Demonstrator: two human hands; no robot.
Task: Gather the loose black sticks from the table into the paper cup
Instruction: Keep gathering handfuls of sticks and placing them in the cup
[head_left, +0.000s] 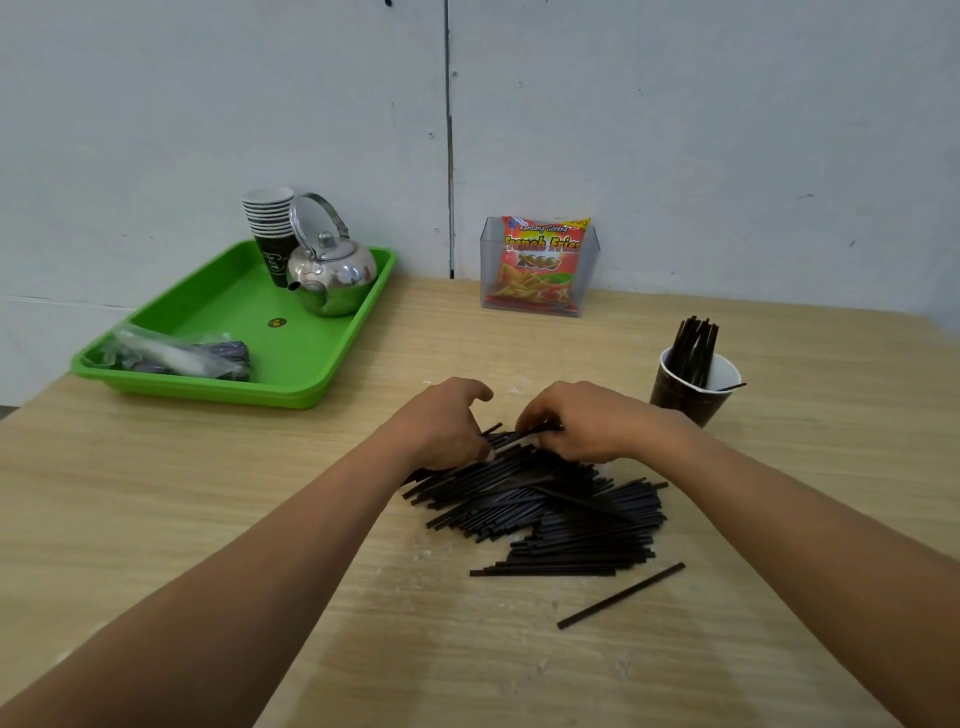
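Your left hand (447, 423) curled onto the black sticks (550, 512) at the pile's far edge, your right hand (584, 423) pinching a few alongside, paper cup (675, 395) near on its right, sticks inside.

Both forearms (270, 566) show bare up to the view's edge, ending in a bare left hand (448, 423) and right hand (589, 425).
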